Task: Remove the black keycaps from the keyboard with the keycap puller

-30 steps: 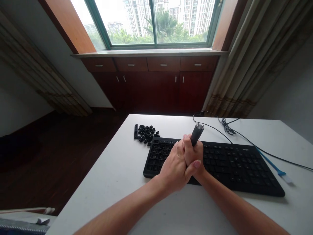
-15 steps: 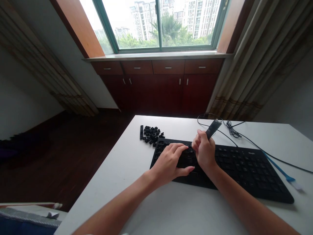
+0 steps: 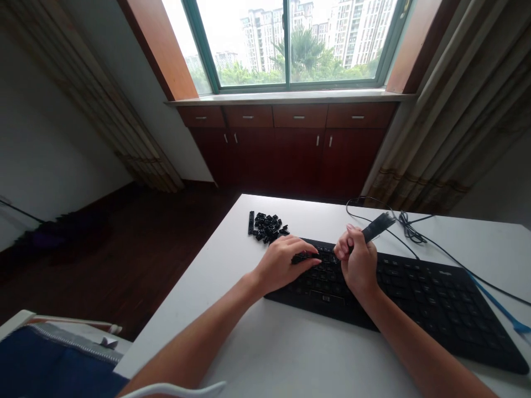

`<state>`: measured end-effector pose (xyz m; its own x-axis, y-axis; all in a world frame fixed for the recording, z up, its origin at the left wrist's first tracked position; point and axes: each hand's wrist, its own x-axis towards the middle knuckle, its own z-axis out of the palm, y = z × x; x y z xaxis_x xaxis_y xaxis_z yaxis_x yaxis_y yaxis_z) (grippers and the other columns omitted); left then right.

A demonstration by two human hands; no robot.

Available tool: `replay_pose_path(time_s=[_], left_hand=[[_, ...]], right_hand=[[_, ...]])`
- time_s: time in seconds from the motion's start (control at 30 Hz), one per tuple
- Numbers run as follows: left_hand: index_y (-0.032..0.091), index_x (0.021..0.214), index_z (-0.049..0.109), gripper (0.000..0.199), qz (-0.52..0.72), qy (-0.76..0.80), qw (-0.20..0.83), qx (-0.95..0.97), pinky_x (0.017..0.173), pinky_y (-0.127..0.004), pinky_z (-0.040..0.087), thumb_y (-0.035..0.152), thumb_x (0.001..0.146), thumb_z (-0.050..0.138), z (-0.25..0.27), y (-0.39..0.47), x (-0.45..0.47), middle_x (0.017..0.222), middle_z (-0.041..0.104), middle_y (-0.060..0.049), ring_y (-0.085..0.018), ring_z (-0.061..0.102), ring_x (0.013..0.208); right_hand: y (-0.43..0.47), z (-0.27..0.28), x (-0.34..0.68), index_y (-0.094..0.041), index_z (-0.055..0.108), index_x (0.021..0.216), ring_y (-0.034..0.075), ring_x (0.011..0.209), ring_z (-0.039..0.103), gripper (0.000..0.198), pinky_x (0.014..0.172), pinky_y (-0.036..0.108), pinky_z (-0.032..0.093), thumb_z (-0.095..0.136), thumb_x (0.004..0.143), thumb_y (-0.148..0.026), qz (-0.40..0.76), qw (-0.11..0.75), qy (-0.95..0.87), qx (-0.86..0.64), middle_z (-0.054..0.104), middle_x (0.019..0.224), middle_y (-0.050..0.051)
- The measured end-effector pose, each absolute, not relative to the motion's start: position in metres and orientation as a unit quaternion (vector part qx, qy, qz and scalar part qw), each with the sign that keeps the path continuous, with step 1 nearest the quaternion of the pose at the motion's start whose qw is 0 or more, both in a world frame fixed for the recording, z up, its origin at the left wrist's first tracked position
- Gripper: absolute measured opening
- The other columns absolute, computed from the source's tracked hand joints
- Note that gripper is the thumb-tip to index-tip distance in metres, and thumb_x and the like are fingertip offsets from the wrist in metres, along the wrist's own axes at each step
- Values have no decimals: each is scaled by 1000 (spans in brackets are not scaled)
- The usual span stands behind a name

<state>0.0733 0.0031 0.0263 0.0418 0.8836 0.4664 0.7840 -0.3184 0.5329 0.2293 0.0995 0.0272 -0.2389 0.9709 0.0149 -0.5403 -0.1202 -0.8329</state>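
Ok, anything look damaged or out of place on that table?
Yes: black keycaps are heaped near the left end of the computer keyboard, whose space-bar slot lies bare; they'd normally be fitted. No breakage is clear.

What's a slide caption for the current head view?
Left hand at a black keyboard, right hand gripping a black tool, loose keycaps piled nearby.

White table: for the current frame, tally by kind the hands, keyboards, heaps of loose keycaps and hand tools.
Hands: 2 (left hand, right hand)
Keyboard: 1
Heap of loose keycaps: 1
Tools: 2 (black tool, blue tool cut off by the frame edge)
Total: 6
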Motion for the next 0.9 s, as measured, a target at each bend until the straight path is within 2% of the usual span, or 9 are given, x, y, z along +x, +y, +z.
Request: replay_pose_path(time_s=[0.23,0.33,0.53,0.63,0.7,0.77,0.9], left_hand=[[22,116,71,23,381,723,-78,571,96,-49,49,31,95,67,19,8,13,103,78,-5,-24,72,93],[23,110,73,19,348,756,-85,547,97,-51,45,34,95,67,12,9,2,101,79,-4,-24,72,90],[28,106,74,14,317,760,-74,563,104,-54,38,33,96,66,10,9,6,108,78,-2,-26,70,104],[28,108,73,15,325,747,-81,574,108,-56,35,31,98,62,14,9,14,117,76,-3,-27,67,112],[26,110,71,16,336,723,-78,599,108,-54,37,30,99,61,18,7,21,120,74,-4,-26,66,115],[24,113,70,18,348,685,-59,638,106,-49,43,30,99,60,21,6,31,122,72,-5,-25,65,116],[22,118,68,21,358,607,-7,710,103,-44,49,29,100,59,25,2,59,124,70,-6,-23,64,116]], right_hand=[[100,24,229,-21,47,64,10,49,41,34,47,24,37,69,87,-31,699,530,-386,-286,43,56,-6],[101,22,228,-21,48,65,9,49,41,33,46,24,36,71,86,-30,699,532,-381,-286,43,56,-6],[106,28,230,-19,52,66,9,53,44,32,49,23,40,76,83,-30,713,542,-353,-271,47,63,-5],[110,33,233,-17,62,75,9,57,49,28,53,23,43,78,84,-38,700,536,-388,-269,52,67,-3],[111,35,234,-16,67,87,8,54,45,27,50,21,40,78,85,-41,693,529,-409,-270,48,63,-5],[113,34,234,-18,65,89,7,48,34,29,44,20,32,79,84,-42,695,527,-404,-274,38,57,-9],[115,28,233,-22,41,66,6,44,24,49,39,21,22,76,85,-50,686,541,-383,-302,29,54,-10]])
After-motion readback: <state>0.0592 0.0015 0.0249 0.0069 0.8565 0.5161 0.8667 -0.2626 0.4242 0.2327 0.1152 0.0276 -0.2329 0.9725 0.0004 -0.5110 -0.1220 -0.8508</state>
